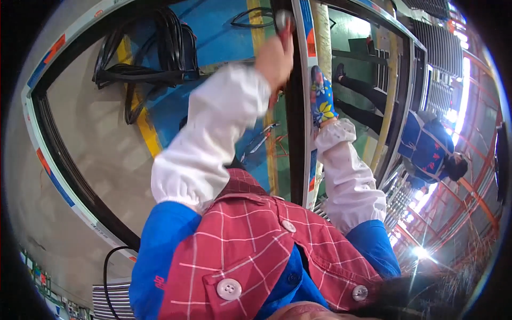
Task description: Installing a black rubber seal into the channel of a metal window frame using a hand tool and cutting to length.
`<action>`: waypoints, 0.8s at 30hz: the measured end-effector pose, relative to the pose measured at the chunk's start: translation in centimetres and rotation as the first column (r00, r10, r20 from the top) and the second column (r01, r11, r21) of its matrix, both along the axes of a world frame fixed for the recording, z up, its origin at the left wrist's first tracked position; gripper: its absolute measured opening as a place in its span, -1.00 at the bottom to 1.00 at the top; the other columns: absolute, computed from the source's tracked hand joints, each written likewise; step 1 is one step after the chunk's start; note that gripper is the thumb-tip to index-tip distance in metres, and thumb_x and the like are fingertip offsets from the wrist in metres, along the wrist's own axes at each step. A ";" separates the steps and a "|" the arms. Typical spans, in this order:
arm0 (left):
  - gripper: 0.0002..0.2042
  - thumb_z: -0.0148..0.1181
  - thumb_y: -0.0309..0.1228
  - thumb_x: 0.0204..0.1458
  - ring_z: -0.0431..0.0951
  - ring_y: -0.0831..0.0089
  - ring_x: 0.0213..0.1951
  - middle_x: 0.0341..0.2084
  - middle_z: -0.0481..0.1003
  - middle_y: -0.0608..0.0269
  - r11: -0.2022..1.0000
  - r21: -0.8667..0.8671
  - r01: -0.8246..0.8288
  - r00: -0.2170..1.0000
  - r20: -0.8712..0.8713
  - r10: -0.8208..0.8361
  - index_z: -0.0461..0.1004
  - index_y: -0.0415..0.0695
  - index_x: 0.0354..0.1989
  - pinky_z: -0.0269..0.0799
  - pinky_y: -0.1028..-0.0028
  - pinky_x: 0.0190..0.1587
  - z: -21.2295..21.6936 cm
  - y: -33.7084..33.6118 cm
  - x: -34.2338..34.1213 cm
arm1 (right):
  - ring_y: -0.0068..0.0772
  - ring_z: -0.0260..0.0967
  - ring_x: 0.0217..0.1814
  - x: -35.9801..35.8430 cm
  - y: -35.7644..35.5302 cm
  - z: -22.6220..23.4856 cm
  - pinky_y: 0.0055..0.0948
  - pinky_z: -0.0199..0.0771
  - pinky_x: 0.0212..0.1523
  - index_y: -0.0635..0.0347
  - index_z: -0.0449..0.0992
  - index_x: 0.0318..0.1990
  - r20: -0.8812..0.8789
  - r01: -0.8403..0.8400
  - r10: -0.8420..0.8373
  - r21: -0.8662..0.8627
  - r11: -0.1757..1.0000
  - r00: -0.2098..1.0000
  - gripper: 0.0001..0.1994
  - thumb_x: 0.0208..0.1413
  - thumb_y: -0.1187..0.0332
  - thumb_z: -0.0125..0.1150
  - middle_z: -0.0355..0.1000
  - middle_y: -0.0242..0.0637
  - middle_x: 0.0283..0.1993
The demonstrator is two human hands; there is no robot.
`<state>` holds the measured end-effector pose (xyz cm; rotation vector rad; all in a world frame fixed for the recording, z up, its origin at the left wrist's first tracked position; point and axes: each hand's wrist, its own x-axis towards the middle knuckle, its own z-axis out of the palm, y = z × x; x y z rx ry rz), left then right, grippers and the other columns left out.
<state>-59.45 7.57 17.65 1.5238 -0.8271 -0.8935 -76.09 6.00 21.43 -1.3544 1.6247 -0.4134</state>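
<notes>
Gripping a small red-handled tool (284, 32) with my left fingers (274, 56) closed around it, I am pressing it against the frame bar (295, 133); my gloved right fingers (321, 98) are resting flat there. Slipping could be pinching them.

The left hand (274, 60) is gripping a red-handled tool (284, 26) against the dark window frame bar (295, 133), while the right hand (321, 98), wearing a flowered glove, is pressing the bar's white edge.
</notes>
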 end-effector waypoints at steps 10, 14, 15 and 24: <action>-0.54 -0.18 -0.17 0.21 0.47 -0.12 -0.52 -0.63 0.44 -0.18 0.991 0.060 0.119 0.992 -0.048 -0.116 0.41 -0.37 -0.48 0.38 0.14 -0.43 3.2 7.1 -3.3 | -0.72 0.11 -0.62 -3.2 -3.7 -6.0 -0.63 0.06 -0.67 -0.01 0.45 -0.18 -0.132 -0.174 0.146 -0.237 0.956 0.980 -0.67 0.22 0.00 -0.13 0.23 -0.56 -0.55; -0.52 -0.26 -0.09 0.22 0.51 -0.10 -0.39 -0.51 0.48 -0.18 0.925 0.295 0.241 0.956 -0.234 -0.175 0.41 -0.32 -0.34 0.34 0.06 -0.35 3.9 11.7 -6.8 | -0.72 0.09 -0.64 -3.7 -6.6 -7.2 -0.62 0.02 -0.68 -0.02 0.43 -0.23 -0.188 -0.236 0.189 -0.265 0.935 0.964 -0.68 0.22 -0.01 -0.13 0.21 -0.55 -0.57; -0.60 -0.21 -0.16 0.21 0.53 -0.05 -0.33 -0.43 0.49 -0.20 0.886 0.221 0.407 0.879 -0.357 -0.315 0.37 -0.32 -0.17 0.35 0.09 -0.33 3.7 16.8 -9.5 | -0.72 0.08 -0.65 -3.6 -6.8 -7.0 -0.62 0.01 -0.69 -0.02 0.43 -0.25 -0.179 -0.237 0.193 -0.271 0.933 0.965 -0.68 0.22 -0.01 -0.13 0.20 -0.56 -0.58; -0.70 -0.06 -0.27 0.15 0.44 -0.19 -0.48 -0.61 0.41 -0.24 0.966 0.060 0.250 0.880 -0.432 -0.200 0.35 -0.33 -0.37 0.31 0.10 -0.43 -1.9 21.6 -12.2 | -0.75 0.02 -0.70 -3.5 -4.4 -3.3 -0.62 -0.09 -0.73 -0.05 0.39 -0.36 -0.149 -0.251 0.214 -0.317 0.914 0.965 -0.69 0.22 -0.01 -0.12 0.14 -0.59 -0.65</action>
